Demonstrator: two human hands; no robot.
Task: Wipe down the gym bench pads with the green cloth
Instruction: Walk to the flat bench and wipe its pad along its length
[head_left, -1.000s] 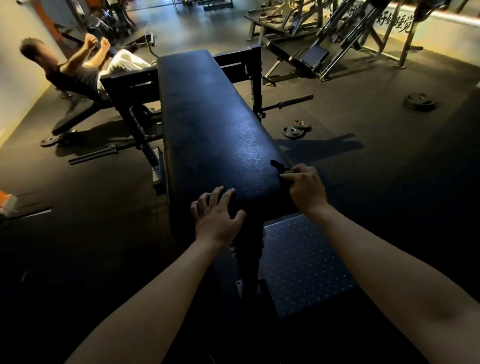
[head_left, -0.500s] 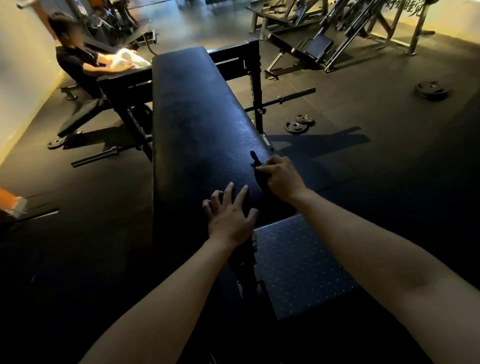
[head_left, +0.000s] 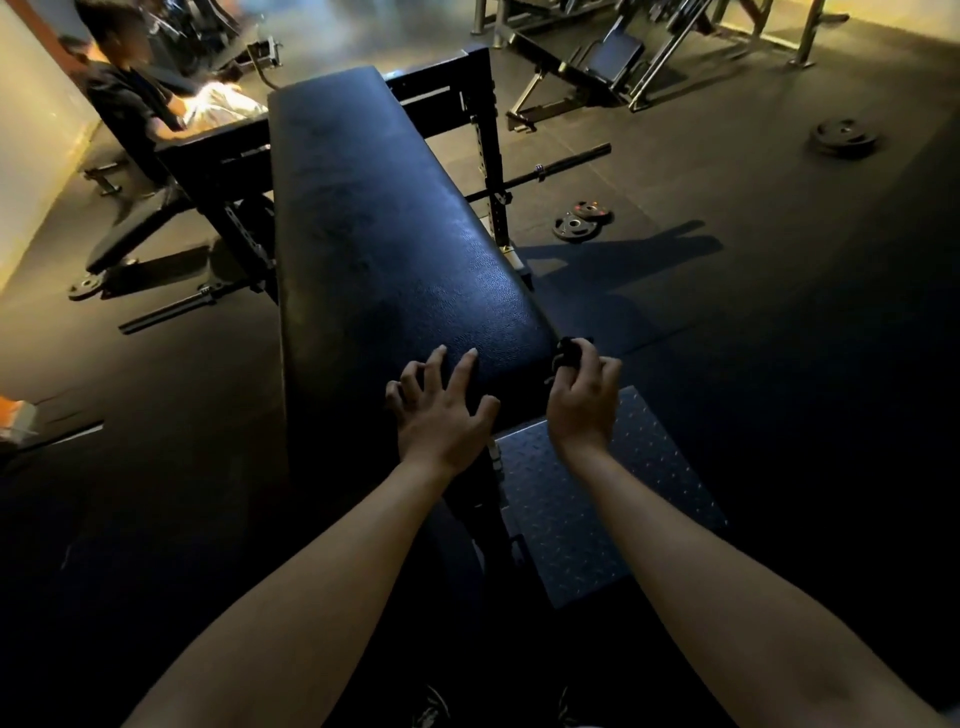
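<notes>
Resting at lower centre of the frame, the left hand (head_left: 441, 415) is laid with fingers spread on the near end of the long black textured bench pad (head_left: 395, 234). A small crumpled cloth (head_left: 570, 348), dark in this light, is gripped by the right hand (head_left: 582, 405) with curled fingers at the pad's near right corner.

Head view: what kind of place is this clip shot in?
A gym, apparently a free-weights area: a long padded bench, weight plates and a barbell on the dark floor, more machines behind.
</notes>
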